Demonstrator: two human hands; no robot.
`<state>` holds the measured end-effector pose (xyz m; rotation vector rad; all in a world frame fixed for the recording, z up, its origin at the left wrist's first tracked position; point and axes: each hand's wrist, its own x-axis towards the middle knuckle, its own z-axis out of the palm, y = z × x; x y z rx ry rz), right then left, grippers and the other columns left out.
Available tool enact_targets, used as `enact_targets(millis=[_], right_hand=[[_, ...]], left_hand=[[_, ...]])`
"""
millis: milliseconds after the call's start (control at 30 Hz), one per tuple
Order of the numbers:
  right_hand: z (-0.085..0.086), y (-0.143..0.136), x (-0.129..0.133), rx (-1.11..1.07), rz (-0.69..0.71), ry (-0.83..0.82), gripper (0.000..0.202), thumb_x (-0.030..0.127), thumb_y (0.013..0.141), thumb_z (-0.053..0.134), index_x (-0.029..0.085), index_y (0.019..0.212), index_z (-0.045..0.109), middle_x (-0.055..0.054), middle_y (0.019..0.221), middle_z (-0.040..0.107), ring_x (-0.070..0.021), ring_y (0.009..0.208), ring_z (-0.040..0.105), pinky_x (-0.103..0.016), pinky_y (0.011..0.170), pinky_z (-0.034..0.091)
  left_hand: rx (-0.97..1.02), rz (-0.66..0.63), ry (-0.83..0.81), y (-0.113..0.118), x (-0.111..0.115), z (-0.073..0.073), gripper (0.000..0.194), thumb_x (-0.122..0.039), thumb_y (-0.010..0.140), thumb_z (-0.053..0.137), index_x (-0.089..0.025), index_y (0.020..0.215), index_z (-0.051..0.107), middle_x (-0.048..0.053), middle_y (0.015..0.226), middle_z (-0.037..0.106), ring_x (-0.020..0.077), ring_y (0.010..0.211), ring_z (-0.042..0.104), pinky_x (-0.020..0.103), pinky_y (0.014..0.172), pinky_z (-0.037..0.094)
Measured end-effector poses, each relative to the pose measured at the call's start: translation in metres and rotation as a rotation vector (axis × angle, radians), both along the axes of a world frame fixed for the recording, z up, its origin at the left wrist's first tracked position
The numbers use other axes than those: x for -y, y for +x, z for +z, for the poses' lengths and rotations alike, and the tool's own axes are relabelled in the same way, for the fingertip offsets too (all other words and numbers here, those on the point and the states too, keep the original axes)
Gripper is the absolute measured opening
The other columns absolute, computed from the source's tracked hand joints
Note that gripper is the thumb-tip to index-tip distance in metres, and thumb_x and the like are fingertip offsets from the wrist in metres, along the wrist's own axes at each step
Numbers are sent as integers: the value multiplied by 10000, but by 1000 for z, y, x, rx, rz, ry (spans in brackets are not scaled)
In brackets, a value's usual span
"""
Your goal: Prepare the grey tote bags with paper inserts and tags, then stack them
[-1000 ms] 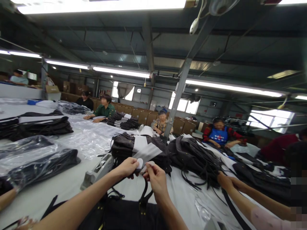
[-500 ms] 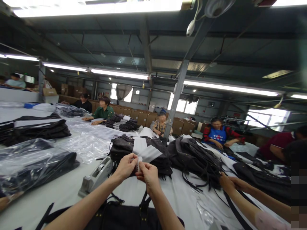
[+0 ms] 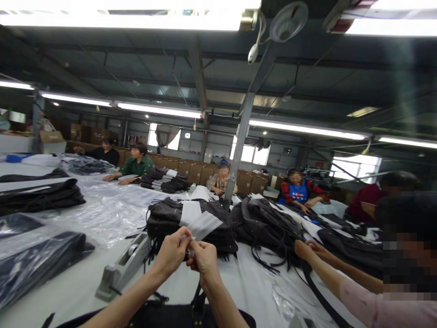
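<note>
My left hand and my right hand meet at the fingertips, both pinched closed on a small whitish piece, mostly covered by the fingers. What it is made of is unclear. Below my forearms lies a black handbag with upright handles, cut off by the lower edge. Just beyond my hands rests a stack of dark bags, with white paper strips lying across it. A grey tape dispenser stands to the left of my hands.
A second pile of dark bags lies to the right, where a co-worker's hands hold a black strap. Clear plastic sheeting covers the table's left part, beside bagged dark items. A metal post rises beyond the stack.
The view has turned slightly right and tilted up, so things appear further left. My hands stay together at the whitish piece, which now shows less between the fingers.
</note>
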<state>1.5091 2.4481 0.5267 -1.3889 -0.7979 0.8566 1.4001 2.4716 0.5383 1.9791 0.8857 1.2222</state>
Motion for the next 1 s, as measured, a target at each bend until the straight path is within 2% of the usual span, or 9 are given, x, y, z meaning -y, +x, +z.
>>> enact_targets(millis=[133,300,367,467,600,733,867,1000], right_hand=[[0,-3,3,-64,-59,105,353,428,664,718,149,524,554,12,362,515,-80,286,445,-165,302,304],[5,-3,17,-294,213,219,412,457,560,797,105,732,669,-45,608,661,-121,547,627,-193,529,490],[6,-2,20,-275,212,221,430,449,555,802,92,764,682,-62,633,674,-126,564,634,-204,556,501],[7,-3,20,-179,112,213,360,433,599,763,98,677,661,-50,549,643,-117,480,593,-203,482,467],[5,-4,13,-73,55,175,256,351,631,697,114,574,616,-22,460,586,-109,389,529,-190,373,371],[-1,-2,9,-76,38,258,225,332,661,645,112,614,636,-5,462,577,-87,394,504,-172,369,306],[-6,1,11,-38,25,306,264,360,695,625,111,607,638,-3,464,570,-81,386,470,-181,376,272],[-4,1,15,121,50,338,309,403,738,627,117,622,654,1,440,557,-87,395,452,-197,398,289]], left_hand=[[30,-3,-24,2,3,-1,216,-368,851,442,-209,817,584,-21,599,588,140,545,536,227,549,374],[100,-20,-47,-3,-2,1,231,-375,844,465,-194,825,606,17,743,657,166,681,597,240,625,422],[89,-29,-45,-5,-3,-1,229,-367,840,471,-187,809,609,17,732,649,166,682,588,243,628,422],[94,-53,-51,-6,0,-4,245,-379,842,474,-181,805,613,15,717,639,162,668,574,243,619,420],[107,-4,-41,-6,4,-1,249,-387,844,483,-183,822,625,-1,682,622,148,633,551,234,595,406],[107,-67,-51,-4,6,3,228,-367,835,497,-178,808,623,-6,679,626,140,624,552,225,587,405],[144,-166,-83,-3,7,0,249,-392,829,515,-167,796,617,0,689,627,139,632,561,223,589,424],[189,-131,-162,-5,-1,2,301,-443,807,545,-162,700,563,-9,616,586,128,588,549,223,569,428]])
